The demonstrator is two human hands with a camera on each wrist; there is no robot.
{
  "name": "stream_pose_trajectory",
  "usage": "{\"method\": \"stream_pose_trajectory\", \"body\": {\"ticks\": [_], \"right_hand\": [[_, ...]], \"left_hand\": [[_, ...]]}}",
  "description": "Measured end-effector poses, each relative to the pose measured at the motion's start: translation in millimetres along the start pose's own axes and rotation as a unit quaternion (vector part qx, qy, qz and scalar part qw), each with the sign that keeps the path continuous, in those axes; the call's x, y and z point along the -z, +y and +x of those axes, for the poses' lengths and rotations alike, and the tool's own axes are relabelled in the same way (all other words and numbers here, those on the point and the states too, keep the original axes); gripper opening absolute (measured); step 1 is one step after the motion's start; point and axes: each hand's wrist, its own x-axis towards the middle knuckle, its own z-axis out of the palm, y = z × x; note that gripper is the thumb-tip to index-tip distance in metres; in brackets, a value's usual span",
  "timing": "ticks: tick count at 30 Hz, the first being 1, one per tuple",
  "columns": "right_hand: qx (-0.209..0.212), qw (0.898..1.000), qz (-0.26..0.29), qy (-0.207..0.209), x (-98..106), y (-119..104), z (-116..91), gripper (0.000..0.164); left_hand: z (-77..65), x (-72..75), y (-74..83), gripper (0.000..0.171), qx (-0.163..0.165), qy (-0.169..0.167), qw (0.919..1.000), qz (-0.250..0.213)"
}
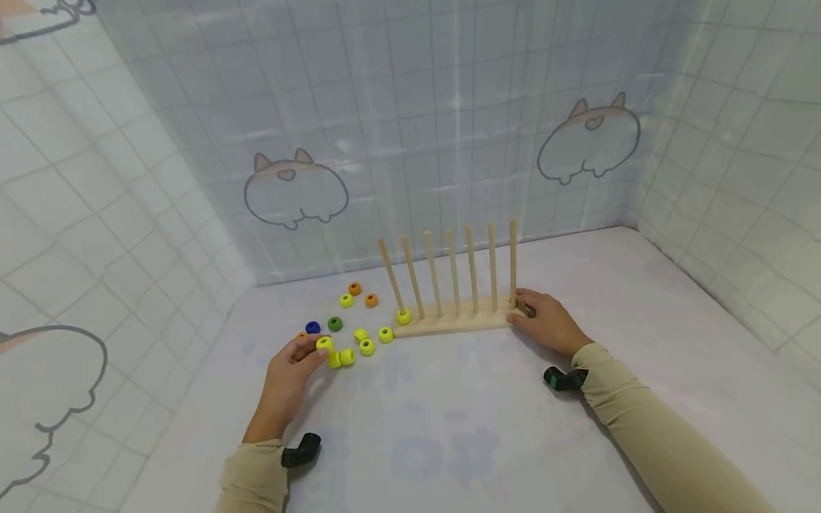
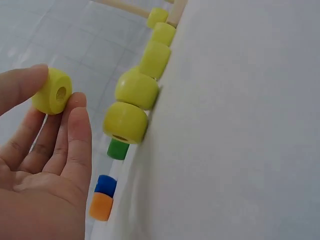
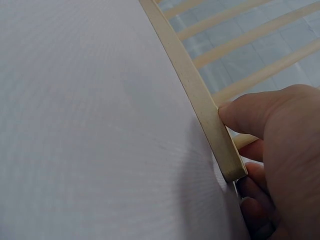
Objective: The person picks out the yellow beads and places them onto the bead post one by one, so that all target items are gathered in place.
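Between thumb and fingertips, my left hand (image 1: 287, 377) pinches a yellow bead (image 2: 47, 97), held up off the table with its hole showing. Close by that hand lie several loose yellow beads (image 1: 347, 356), a green bead (image 1: 335, 324) and a blue bead (image 1: 312, 328). My right hand (image 1: 548, 322) grips the right end of a wooden peg stand (image 1: 458, 322); its thumb is on the base (image 3: 220, 142) near the end peg. Several upright pegs rise from the stand. One yellow bead (image 1: 403, 318) sits at the bottom of the leftmost peg.
Two orange beads (image 1: 371, 301) and a yellow bead (image 1: 346, 301) lie behind the others, left of the stand. Another orange bead (image 2: 101, 206) lies beside the blue one. A tiled-pattern backdrop (image 1: 410, 142) rises behind the pale table (image 1: 436, 413).
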Motion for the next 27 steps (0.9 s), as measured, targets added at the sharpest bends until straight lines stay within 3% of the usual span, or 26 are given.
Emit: {"method": "stream_pose_trajectory", "body": {"ticks": [6,13,19,27], "right_hand": [[-0.002,1.0,0.004,0.001,1,-4,2,0.049],[0.001,1.0,0.01,0.0,-3,-5,3,0.045],[-0.003,1.0,0.0,-0.001,-3,-4,-1,0.046],[-0.002,1.0,0.002,0.004,1,-2,-1,0.048]], "left_hand": [[6.5,-1.1,7.9,0.053,0.02,-0.012,0.9973,-0.069],[9.5,-8.8,19.0,0.057,0.021,-0.037,0.9845,-0.17],[13.8,-21.4,22.3,0.055,0.021,-0.051,0.9791,-0.196],[21.5,-42.1,38.3,0.054,0.021,-0.055,0.9775,-0.203]]}}
